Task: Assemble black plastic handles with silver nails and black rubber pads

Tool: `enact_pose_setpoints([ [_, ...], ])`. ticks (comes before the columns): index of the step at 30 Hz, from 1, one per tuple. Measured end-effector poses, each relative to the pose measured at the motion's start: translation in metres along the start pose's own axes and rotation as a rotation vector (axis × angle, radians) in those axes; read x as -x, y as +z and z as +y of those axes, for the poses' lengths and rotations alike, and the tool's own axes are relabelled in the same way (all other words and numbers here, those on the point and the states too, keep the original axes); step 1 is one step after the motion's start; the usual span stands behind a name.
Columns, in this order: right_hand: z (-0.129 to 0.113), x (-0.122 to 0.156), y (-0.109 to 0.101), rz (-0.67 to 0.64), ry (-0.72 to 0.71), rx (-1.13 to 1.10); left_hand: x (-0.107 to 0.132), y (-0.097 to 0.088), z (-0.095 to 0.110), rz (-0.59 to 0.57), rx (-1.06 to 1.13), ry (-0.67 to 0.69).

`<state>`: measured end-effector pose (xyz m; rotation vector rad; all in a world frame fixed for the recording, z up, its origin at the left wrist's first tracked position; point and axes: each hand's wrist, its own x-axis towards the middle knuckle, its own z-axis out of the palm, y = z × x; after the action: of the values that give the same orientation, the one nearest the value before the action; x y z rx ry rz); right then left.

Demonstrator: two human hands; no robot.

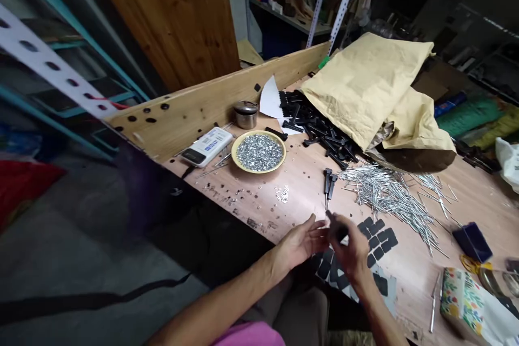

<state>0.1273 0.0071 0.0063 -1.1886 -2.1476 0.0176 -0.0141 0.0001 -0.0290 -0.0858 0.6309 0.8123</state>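
My right hand (pixel 352 246) is closed around a dark, rounded piece (pixel 337 230), blurred, whose exact kind I cannot make out. Just left of it, my left hand (pixel 300 243) is open, palm turned up and fingers stretched toward that piece; whether they touch it I cannot tell. Beyond the hands lie two black plastic parts (pixel 329 184) with thin metal rods. Several black rounded-square pads (pixel 377 240) are laid out beside my right hand, and more dark pads rest on a grey sheet (pixel 390 286) under my wrists. Small metal rings (pixel 283 193) lie loose ahead of my left hand.
A yellow bowl (pixel 238 165) full of small metal pieces stands near a white digital scale (pixel 208 146) and a metal pot (pixel 245 114). Behind are black plastic parts (pixel 324 135) and a large paper bag (pixel 365 86). To the right lie metal rods (pixel 389 200) and a blue box (pixel 472 242).
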Motion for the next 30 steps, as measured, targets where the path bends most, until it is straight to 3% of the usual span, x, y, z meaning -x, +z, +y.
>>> enact_pose_setpoints([
  [3, -0.011, 0.024, 0.011, -0.099, -0.396, -0.019, 0.001, -0.010, 0.008, 0.042, 0.036, 0.114],
  [5, -0.012, 0.026, 0.020, -0.175, -0.451, 0.002, 0.008, -0.018, 0.015, 0.112, 0.060, 0.214],
  [9, 0.000, -0.001, 0.049, -0.247, -0.239, 0.047, 0.032, -0.032, 0.033, 0.256, -0.023, 0.449],
  [12, 0.008, -0.036, 0.081, -0.380, -0.125, 0.072, 0.048, -0.039, 0.041, 0.276, -0.208, 0.452],
  [17, 0.000, -0.085, 0.125, -0.675, -0.172, 0.258, 0.057, -0.043, 0.046, 0.288, -0.272, 0.424],
  [24, -0.005, -0.095, 0.134, -0.763, -0.216, 0.237, 0.055, -0.048, 0.056, 0.345, -0.339, 0.452],
  [30, 0.002, -0.083, 0.128, -0.656, -0.083, 0.200, 0.052, -0.047, 0.055, 0.354, -0.404, 0.429],
])
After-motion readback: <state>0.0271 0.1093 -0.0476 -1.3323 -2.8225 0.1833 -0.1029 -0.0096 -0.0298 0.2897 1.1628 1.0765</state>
